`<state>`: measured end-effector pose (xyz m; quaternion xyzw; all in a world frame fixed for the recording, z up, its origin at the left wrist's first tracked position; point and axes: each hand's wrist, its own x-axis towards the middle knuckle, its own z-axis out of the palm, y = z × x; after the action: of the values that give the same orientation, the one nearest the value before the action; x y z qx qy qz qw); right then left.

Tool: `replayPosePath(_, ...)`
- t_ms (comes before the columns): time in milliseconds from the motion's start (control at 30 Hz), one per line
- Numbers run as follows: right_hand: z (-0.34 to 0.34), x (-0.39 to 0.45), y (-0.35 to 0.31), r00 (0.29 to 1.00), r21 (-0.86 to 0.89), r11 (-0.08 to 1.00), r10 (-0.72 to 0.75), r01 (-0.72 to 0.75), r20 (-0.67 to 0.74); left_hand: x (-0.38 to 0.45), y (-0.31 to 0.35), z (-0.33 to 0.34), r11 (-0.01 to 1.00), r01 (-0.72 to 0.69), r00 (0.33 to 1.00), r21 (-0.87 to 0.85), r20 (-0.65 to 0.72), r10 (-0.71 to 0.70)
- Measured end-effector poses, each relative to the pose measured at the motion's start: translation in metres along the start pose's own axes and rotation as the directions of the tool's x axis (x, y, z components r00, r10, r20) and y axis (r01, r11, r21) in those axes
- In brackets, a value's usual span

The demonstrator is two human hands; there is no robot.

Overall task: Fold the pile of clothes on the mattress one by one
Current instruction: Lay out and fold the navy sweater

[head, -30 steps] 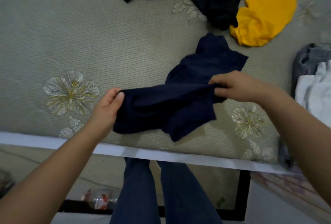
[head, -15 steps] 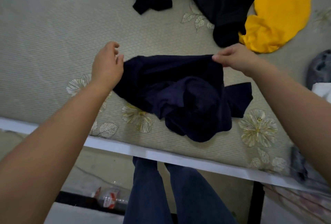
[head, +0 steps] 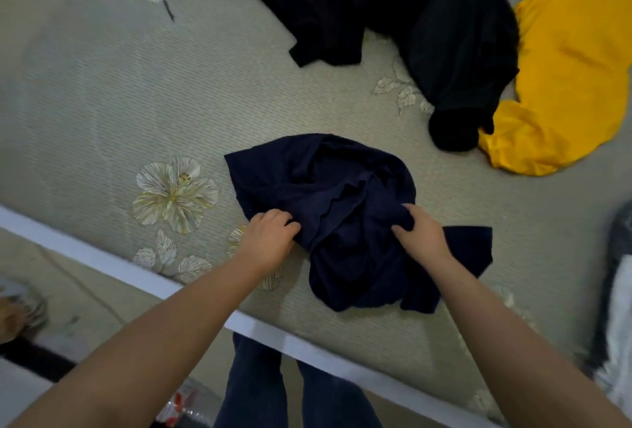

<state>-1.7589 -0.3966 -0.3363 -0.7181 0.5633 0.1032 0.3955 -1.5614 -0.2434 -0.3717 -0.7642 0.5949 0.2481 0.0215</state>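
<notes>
Mattress [head: 102, 113], at left, presents a pale green ribbed weave with embroidered cream flowers and a white edge band along the near side. Left hand [head: 270, 238] grips a fold at the left edge of the navy garment [head: 318, 181], fingers curled into the cloth. The garment lies bunched near the mattress edge, between both hands: soft knit, creased, one scalloped hem visible across the middle, one flap spread flat to the right. Right hand [head: 419, 234] pinches a raised ridge of the same cloth. Judged step: the first item is being sorted out before folding; no flat layout is achieved yet. The next move calls for locating the hem or shoulders, drawing the hands apart, and spreading the cloth flat on the bare weave. Limp knit will sag and cling to itself, so tension from both grips is needed. Farther back lie black clothes [head: 444, 34], matte and crumpled, touching a yellow garment [head: 567, 79], smoother and rounded, at right.
</notes>
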Motion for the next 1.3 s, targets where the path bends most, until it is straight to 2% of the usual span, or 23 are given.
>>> replayPosePath(67, -0.010, -0.002, 0.001, 0.998, 0.060, 0.997, -0.052, 0.054, -0.031, 0.002, 0.003, -0.007, 1.000, 0.013, 1.000, 0.028, -0.011, -0.012)
replayPosePath(167, -0.047, -0.012, 0.006, 0.992, 0.130, 0.986, -0.091, 0.102, -0.088, -0.003, 0.001, -0.029, 0.994, 0.033, 0.993, -0.107, -0.114, -0.045)
replayPosePath(200, -0.062, -0.015, 0.010, 0.991, 0.155, 0.984, -0.072, 0.090, -0.117, -0.008, 0.000, -0.039, 0.989, -0.002, 0.984, -0.147, -0.178, -0.025)
replayPosePath(267, -0.092, -0.020, 0.015, 0.982, 0.235, 0.969, -0.027, 0.071, -0.184, -0.023, -0.002, -0.058, 0.983, -0.172, 0.951, -0.066, -0.272, 0.148)
replayPosePath(333, -0.126, -0.020, 0.020, 0.946, 0.287, 0.955, 0.025, 0.073, -0.324, -0.037, 0.008, -0.070, 0.935, -0.353, 0.890, 0.031, -0.296, 0.346)
replayPosePath(400, -0.144, -0.012, 0.026, 0.890, 0.179, 0.981, 0.018, 0.071, -0.456, -0.048, 0.026, -0.068, 0.881, -0.472, 0.866, -0.011, -0.193, 0.461)
replayPosePath(467, -0.144, -0.003, 0.031, 0.862, -0.083, 0.994, 0.013, -0.064, -0.506, -0.050, 0.046, -0.063, 0.874, -0.478, 0.872, -0.092, 0.075, 0.485)
replayPosePath(533, -0.122, -0.003, 0.033, 0.859, -0.192, 0.973, 0.011, -0.127, -0.512, -0.038, 0.053, -0.050, 0.899, -0.423, 0.886, -0.117, 0.157, 0.437)
replayPosePath(567, -0.106, -0.006, 0.032, 0.853, -0.187, 0.976, 0.001, -0.115, -0.522, -0.029, 0.055, -0.047, 0.922, -0.365, 0.900, -0.129, 0.204, 0.385)
replayPosePath(600, -0.088, -0.013, 0.030, 0.851, -0.163, 0.983, -0.010, -0.088, -0.525, -0.020, 0.055, -0.044, 0.937, -0.311, 0.921, -0.157, 0.194, 0.338)
replayPosePath(733, -0.002, -0.060, 0.022, 0.916, 0.152, 0.988, 0.060, 0.001, -0.397, 0.002, 0.045, -0.041, 0.967, -0.142, 0.984, -0.212, 0.079, 0.162)
replayPosePath(800, 0.031, -0.081, 0.020, 0.905, 0.293, 0.956, 0.134, -0.011, -0.404, 0.003, 0.040, -0.043, 0.963, -0.081, 0.996, -0.258, 0.025, 0.091)
replayPosePath(867, 0.054, -0.090, 0.019, 0.866, 0.436, 0.893, 0.300, -0.108, -0.401, -0.002, 0.037, -0.046, 0.962, -0.057, 0.997, -0.268, 0.030, 0.068)
replayPosePath(933, 0.073, -0.089, 0.016, 0.859, 0.606, 0.762, 0.451, -0.227, -0.245, -0.006, 0.036, -0.049, 0.965, -0.052, 0.995, -0.258, 0.067, 0.072)
replayPosePath(1000, 0.087, -0.080, 0.004, 0.878, 0.732, 0.606, 0.479, -0.312, -0.023, -0.004, 0.039, -0.056, 0.971, -0.065, 0.993, -0.229, 0.085, 0.087)
replayPosePath(1033, 0.091, -0.074, -0.002, 0.873, 0.781, 0.528, 0.485, -0.332, 0.043, -0.001, 0.041, -0.060, 0.976, -0.080, 0.990, -0.201, 0.094, 0.101)
replayPosePath(1133, 0.089, -0.059, -0.009, 0.819, 0.914, 0.258, 0.561, -0.312, 0.122, 0.015, 0.053, -0.074, 0.984, -0.143, 0.983, -0.106, 0.102, 0.154)
replayPosePath(1167, 0.086, -0.059, -0.005, 0.814, 0.928, 0.237, 0.571, -0.288, 0.107, 0.022, 0.059, -0.078, 0.983, -0.167, 0.980, -0.077, 0.097, 0.174)
replayPosePath(1300, 0.072, -0.087, 0.039, 0.830, 0.916, 0.317, 0.556, -0.245, 0.029, 0.055, 0.101, -0.091, 0.958, -0.286, 0.953, -0.021, 0.100, 0.287)
